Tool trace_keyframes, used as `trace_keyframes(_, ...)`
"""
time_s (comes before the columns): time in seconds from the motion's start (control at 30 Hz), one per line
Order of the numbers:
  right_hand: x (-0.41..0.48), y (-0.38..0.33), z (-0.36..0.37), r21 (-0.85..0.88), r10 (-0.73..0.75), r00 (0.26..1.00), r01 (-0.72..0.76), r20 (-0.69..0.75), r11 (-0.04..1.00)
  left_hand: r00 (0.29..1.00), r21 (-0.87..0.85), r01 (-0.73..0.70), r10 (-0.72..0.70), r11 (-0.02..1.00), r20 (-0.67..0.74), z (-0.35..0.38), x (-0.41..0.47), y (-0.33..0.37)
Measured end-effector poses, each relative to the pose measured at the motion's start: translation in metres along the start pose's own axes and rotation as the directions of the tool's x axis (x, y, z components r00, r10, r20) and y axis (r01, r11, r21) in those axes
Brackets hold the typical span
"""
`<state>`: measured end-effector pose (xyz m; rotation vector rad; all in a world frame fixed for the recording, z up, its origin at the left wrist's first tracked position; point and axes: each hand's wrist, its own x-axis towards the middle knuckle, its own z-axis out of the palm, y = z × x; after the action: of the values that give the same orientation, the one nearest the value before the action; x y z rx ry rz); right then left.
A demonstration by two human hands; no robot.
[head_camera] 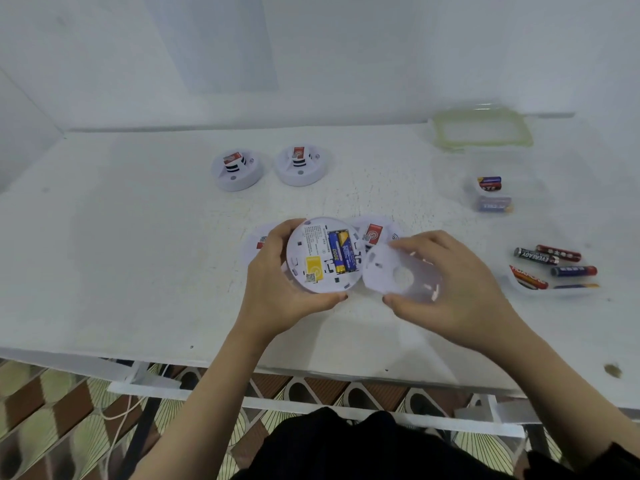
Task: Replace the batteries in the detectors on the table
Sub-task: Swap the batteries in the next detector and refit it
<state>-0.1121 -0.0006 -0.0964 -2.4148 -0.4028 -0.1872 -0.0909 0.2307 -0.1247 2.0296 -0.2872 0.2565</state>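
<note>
White round plastic detector (320, 256) is being held underside-up above the white table (138, 237) by the left hand (277, 296), fingers clasped around its rim; blue-and-yellow batteries (341, 251) are being exposed in its bay. Its translucent round cover (398, 275) is being gripped just beside it by the right hand (453, 289). Loose batteries (550, 265) are lying well apart to the right.

white round detector (320, 256) held above the desk (138, 237), back up, 2 blue-yellow batteries (341, 251) seated inside; its detached cover (398, 275) just right of it.
</note>
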Motion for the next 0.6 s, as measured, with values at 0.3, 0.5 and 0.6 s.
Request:
trace_keyframes(0.3,0.038,-0.025,0.005,-0.069,-0.298,0.945,0.309,0.136,0.949,0.995,-0.113,0.003,0.008,0.994,0.096,0.006,0.006,0.009)
trace_keyframes(0.5,0.047,-0.026,0.004,-0.094,-0.303,0.926,0.33,0.228,0.939,0.992,-0.118,-0.008,0.022,0.993,0.125,0.007,0.011,0.011)
trace_keyframes(0.6,0.049,-0.024,0.003,-0.12,-0.274,0.94,0.302,0.203,0.946,0.991,-0.129,0.001,0.016,0.992,0.135,0.008,0.012,0.011)
